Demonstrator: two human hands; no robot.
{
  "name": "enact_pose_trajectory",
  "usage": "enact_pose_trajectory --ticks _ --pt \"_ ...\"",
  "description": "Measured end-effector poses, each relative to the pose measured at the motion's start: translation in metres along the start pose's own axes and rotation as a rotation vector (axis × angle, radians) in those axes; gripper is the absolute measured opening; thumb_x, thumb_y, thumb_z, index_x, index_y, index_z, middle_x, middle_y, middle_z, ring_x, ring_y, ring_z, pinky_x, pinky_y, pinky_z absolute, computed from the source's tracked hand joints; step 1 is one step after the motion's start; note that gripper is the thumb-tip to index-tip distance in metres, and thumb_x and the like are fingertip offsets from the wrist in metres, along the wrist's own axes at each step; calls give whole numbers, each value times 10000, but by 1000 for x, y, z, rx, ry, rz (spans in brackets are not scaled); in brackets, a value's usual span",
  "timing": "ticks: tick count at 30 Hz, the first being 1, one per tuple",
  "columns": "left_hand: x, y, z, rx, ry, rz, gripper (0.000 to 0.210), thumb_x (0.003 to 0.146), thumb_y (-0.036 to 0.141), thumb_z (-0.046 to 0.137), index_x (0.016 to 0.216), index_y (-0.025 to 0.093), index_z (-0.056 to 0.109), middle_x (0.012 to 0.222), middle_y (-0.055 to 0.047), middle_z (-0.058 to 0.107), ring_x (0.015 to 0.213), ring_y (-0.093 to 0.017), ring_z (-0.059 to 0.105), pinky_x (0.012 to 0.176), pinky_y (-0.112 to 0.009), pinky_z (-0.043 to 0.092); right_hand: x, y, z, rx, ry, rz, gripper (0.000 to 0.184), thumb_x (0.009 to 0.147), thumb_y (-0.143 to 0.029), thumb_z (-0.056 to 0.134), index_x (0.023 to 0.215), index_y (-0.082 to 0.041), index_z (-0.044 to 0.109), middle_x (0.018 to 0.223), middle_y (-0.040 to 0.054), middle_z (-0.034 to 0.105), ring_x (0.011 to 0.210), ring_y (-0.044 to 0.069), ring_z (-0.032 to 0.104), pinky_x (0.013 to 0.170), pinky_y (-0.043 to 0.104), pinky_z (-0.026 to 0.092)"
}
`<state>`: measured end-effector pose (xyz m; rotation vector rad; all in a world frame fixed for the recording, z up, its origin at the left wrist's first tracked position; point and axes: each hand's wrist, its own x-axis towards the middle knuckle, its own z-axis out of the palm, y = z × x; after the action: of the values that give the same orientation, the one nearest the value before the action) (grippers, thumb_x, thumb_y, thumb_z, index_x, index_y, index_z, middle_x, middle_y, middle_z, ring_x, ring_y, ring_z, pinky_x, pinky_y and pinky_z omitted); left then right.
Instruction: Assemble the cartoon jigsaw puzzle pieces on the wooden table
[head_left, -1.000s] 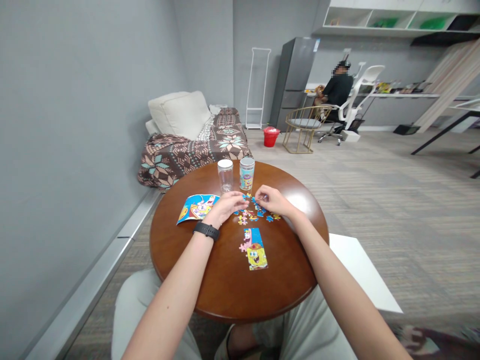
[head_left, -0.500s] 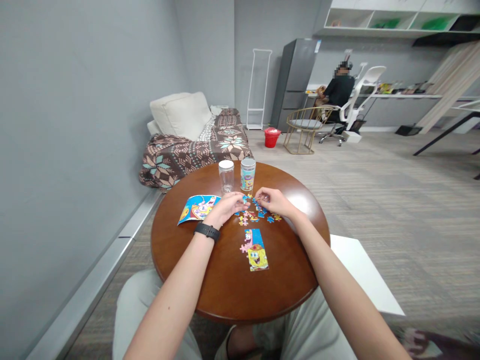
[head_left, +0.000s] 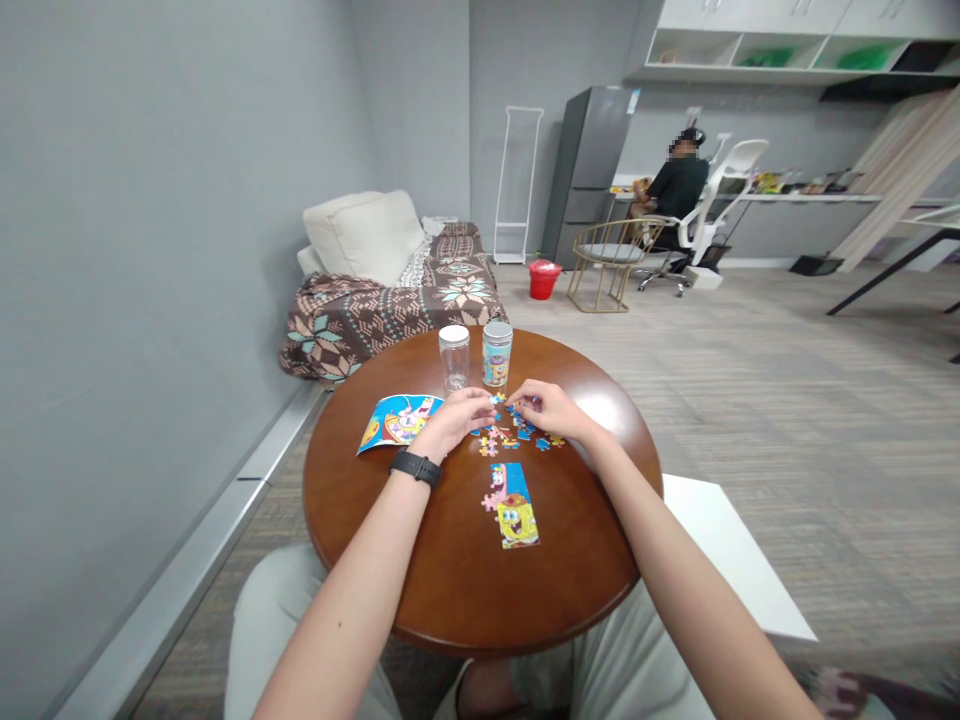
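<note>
Loose jigsaw pieces [head_left: 511, 441] in blue, pink and yellow lie in a pile on the round brown table [head_left: 442, 580]. At the pile's left side, my left hand [head_left: 459, 416] has its fingers loosely curved and apart, with pieces close to the fingertips. My right hand [head_left: 551, 409] reaches in from the right, thumb and fingers pinched together on a small puzzle piece that is mostly hidden. Nearer to me is a joined section of puzzle [head_left: 516, 508], showing a yellow face below a pink figure on blue. A curled picture sheet [head_left: 397, 418] lies left of my left hand.
Behind the pile stand a clear jar [head_left: 454, 360] with a white lid and a printed can [head_left: 496, 357]. A patterned covered sofa [head_left: 375, 310] is beyond the table. Farther off are a red bin [head_left: 544, 280], a gold-framed chair [head_left: 611, 255] and a seated person [head_left: 675, 185].
Both hands stay at the pile, with only small finger movements. The whole view has shifted slightly downward in the frame. The joined puzzle section lies as before.
</note>
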<state>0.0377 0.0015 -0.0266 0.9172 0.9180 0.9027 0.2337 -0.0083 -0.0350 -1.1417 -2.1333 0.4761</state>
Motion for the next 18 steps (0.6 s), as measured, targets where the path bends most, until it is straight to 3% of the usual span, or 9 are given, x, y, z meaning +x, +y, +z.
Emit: enact_pose_trajectory --ticks 6,12,18 --pt "1 -3 -2 45 -63 22 124 658 43 683 722 125 617 644 -6 619 620 -84 595 697 -242 502 0 0 3 123 -41 101 168 791 -278 552 883 -154 620 632 -18 564 565 98 491 576 228 413" --pt "2 -1 0 -5 -36 -10 30 708 93 672 708 112 649 666 -31 651 601 -91 607 687 -243 505 1 6 6 204 -2 123 150 763 -300 588 823 -186 512 640 -40 554 563 97 518 564 223 423" --pt "1 1 0 -43 -6 -36 36 704 86 688 700 100 655 640 -35 652 581 -93 607 649 -228 502 1 10 7 128 -4 110 130 753 -298 616 753 -178 564 716 -1 643 644 117 574 641 242 448"
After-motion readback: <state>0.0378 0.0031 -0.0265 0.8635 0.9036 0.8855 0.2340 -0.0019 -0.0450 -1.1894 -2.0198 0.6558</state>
